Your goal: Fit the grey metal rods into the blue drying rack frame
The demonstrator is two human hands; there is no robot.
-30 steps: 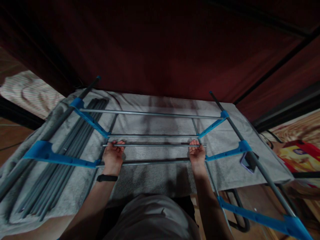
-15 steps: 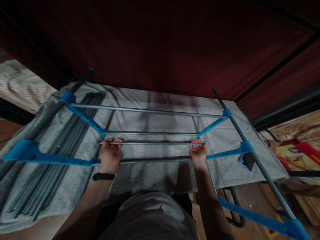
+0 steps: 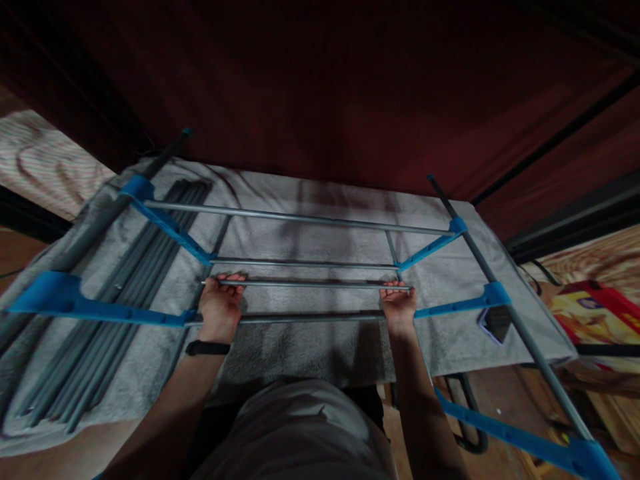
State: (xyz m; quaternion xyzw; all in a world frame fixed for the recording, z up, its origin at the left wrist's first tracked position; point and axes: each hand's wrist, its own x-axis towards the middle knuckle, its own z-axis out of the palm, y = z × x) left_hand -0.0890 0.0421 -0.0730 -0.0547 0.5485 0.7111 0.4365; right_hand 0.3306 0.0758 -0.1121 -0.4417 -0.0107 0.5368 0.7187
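A thin grey metal tube [image 3: 310, 285] runs level between my two hands, one end at each. My left hand [image 3: 221, 308], palm up with a black band at its wrist, has its thumb and fingers on the tube's left end. At the other end, my right hand [image 3: 399, 305] grips it the same way, fingers curled beneath. Around them stands a rack frame of grey tubes with blue plastic brackets, among them a left bracket [image 3: 105, 310] and a right bracket [image 3: 453, 307]. The frame's near crossbar [image 3: 310, 319] passes by both hands; its far crossbar [image 3: 300, 217] lies beyond them.
Several loose grey tubes [image 3: 125, 300] lie bundled on the grey blanket [image 3: 310, 353] at left, partly under the frame. A phone [image 3: 496, 324] rests near the right edge. A red and yellow box [image 3: 597, 310] stands farther right. Dark red cloth [image 3: 320, 100] hangs behind.
Almost nothing has moved. Both hands keep hold of the tube in nearly the same place, and the view has shifted slightly.
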